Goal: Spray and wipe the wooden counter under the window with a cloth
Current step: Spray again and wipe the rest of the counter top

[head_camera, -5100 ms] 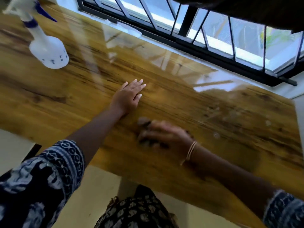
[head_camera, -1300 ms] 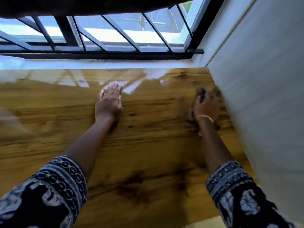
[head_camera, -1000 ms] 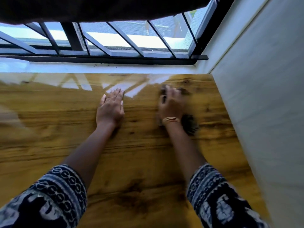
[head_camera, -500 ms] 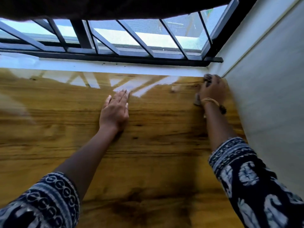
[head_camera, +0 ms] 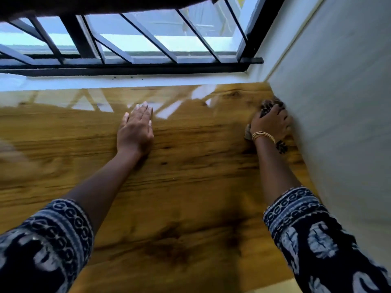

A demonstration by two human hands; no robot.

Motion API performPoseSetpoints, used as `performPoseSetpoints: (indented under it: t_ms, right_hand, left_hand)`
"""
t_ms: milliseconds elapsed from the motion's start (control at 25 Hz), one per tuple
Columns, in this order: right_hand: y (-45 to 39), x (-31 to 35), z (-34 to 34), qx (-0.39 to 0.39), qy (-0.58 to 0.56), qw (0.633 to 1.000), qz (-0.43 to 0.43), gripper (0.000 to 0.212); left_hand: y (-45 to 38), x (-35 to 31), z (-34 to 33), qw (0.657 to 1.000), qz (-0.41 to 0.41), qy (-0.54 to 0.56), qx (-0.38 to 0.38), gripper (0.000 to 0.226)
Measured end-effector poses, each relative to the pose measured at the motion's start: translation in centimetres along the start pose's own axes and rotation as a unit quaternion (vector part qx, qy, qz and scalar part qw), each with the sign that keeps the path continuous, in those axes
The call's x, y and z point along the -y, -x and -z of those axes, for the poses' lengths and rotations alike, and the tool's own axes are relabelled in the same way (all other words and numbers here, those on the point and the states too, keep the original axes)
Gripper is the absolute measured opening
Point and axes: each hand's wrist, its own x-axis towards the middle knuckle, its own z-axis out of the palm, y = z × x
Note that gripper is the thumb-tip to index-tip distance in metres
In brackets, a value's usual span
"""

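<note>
Counter (head_camera: 190, 187): glossy wood grain under the window (head_camera: 148, 39), with the grille mirrored along its far edge at 12 o'clock; a grey wall (head_camera: 338, 102) closed it off at 3 o'clock.
Left hand (head_camera: 135, 132): lay palm down on the counter near the middle, fingers (head_camera: 143, 111) straight, close together and pointing to 12 o'clock, gripping nothing.
Right hand (head_camera: 269, 123): sat at about 2 o'clock from the left hand, right against the wall, fingers curled down over the cloth and pressing it to the wood.
Cloth (head_camera: 268, 105): dark and patterned, bunched under the right hand in the far corner; bits showed past the fingertips and beside the wrist.
Bangles (head_camera: 263, 135): thin gold ones on the right wrist.
Sleeves (head_camera: 53, 240): dark blue with a white print, on both forearms at 6 o'clock.
</note>
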Motion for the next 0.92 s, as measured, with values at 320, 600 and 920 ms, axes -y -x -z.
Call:
performPoseSetpoints:
  t_ms: [320,600,920]
  right_hand:
    - [11.9,-10.1,4.7,-0.004,0.021,0.991,-0.129,0.067]
    - [22.2,-19.5,9.1,-0.022,0.021,0.970,-0.240,0.068]
    - [26.8,-21.8,12.3,-0.002,-0.008,0.967,-0.254,0.059]
  left_hand:
    - [6.8,-3.8,-0.1,0.988,-0.133,0.029,0.067,0.051]
    - [20.2,-8.4,-0.7,0.960,-0.259,0.028,0.107,0.051]
    - [28.8,-7.0,-0.4,0.924,-0.359,-0.005,0.130,0.053]
